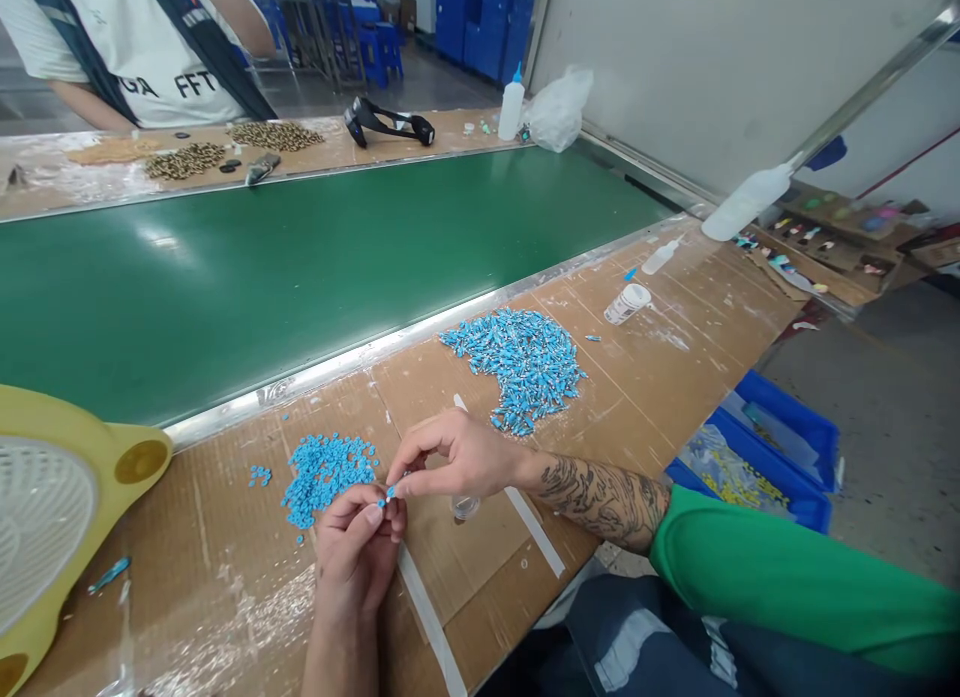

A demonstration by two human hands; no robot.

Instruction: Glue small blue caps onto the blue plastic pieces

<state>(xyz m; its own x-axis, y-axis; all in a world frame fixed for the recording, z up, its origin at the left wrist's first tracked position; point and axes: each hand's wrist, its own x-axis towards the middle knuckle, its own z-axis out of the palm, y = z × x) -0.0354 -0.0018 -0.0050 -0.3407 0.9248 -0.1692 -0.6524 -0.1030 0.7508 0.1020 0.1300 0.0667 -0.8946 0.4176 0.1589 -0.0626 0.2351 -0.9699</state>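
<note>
My left hand [352, 547] pinches a small blue piece [381, 503] between thumb and forefinger. Close against it, my right hand [461, 455] grips another tiny blue piece [391, 492] in its fingertips. Whether the two pieces touch cannot be made out. Just beyond my left hand lies a heap of small blue rings [326, 472], with a few strays to its left. A bigger pile of slim blue-and-silver pieces [517, 362] spreads past my right hand. Beneath my right wrist sits a small clear round container [465, 507], partly hidden by the hand.
A green conveyor belt [300, 267] runs behind the cardboard-covered table [630, 407]. The yellow plastic basket [112, 477] stands at left. A white cup [627, 303] and squeeze bottles [746, 202] are at right, blue bins [757, 457] below. Across the belt is another person [150, 57].
</note>
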